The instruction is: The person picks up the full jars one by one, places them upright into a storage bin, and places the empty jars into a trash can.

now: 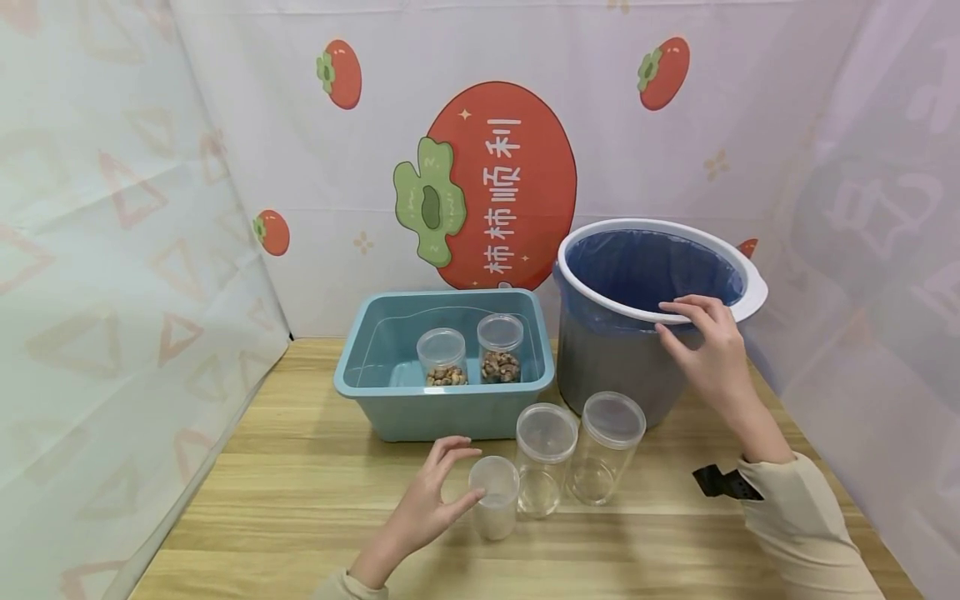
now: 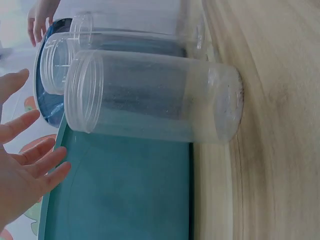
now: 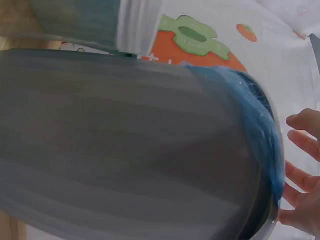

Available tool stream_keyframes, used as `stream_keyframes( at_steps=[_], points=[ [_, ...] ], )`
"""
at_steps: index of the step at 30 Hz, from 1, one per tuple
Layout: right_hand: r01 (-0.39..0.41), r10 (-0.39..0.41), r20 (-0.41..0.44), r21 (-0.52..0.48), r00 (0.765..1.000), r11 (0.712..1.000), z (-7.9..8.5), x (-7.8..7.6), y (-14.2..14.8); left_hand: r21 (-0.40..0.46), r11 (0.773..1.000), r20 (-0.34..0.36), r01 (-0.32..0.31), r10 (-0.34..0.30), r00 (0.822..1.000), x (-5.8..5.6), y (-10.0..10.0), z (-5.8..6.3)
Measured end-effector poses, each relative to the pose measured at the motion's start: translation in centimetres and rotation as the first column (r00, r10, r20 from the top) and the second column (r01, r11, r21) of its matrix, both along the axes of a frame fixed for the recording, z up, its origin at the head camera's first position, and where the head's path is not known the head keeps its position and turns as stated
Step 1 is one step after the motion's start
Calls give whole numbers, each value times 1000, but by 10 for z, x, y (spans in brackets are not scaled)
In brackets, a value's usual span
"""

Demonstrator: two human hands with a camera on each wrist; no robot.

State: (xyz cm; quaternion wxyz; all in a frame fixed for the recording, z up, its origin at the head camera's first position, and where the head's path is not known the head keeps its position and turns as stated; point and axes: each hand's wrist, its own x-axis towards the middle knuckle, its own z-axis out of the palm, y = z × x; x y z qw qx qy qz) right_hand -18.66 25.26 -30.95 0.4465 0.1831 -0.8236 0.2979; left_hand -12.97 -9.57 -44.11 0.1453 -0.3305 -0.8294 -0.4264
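My left hand (image 1: pixel 426 502) is beside a cloudy clear plastic jar (image 1: pixel 495 500), its fingers spread. In the left wrist view, a gap separates the left hand (image 2: pixel 27 160) from that upright jar (image 2: pixel 155 97). Two taller clear jars, one in the middle (image 1: pixel 542 467) and one on the right (image 1: pixel 603 454), stand close by with nothing visible inside. My right hand (image 1: pixel 708 346) hovers at the near rim of a grey trash bin (image 1: pixel 615 367) with a blue liner (image 1: pixel 645 267). Its fingers are apart and hold nothing; the right wrist view shows the same hand (image 3: pixel 305 175) beside the rim.
Behind the jars sits a blue-green plastic basin (image 1: pixel 450 417). Inside it stand two lidded jars, one on the left (image 1: pixel 442 354) and one on the right (image 1: pixel 501 342), both partly filled with brown nut-like pieces. Printed cloth (image 1: pixel 300 167) encloses the wooden table (image 1: pixel 300 500) on three sides.
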Motion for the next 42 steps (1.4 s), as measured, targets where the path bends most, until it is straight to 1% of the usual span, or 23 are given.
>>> stream_keyframes(
  at_steps=[6,13,18,23,29,34,38,42],
  points=[
    [16,-15,-30,13,999,1000,-6,-1,5,-29,1000,88,6,-3,996,3,7,-5],
    [19,-20,-56,-13,998,1000,-10,-2,6,-38,999,145,21,-16,989,5,11,-10],
    [28,-30,-39,-63,999,998,-12,-5,4,-35,999,186,33,-26,982,5,12,-14],
    [39,-40,-17,-74,999,997,-13,-6,4,-17,999,216,51,-46,975,6,14,-18],
    [50,-51,-24,-70,998,996,-15,-8,4,-19,999,196,39,-35,980,4,17,-25],
    [54,-57,-36,-76,998,996,-17,-8,4,8,1000,178,28,-29,984,2,19,-29],
    [51,-54,-42,-83,998,995,-17,-8,3,41,999,148,13,-19,989,0,20,-30],
    [45,-49,-43,-84,998,995,-17,-8,3,75,997,105,-15,7,994,-3,17,-27]
  ],
)
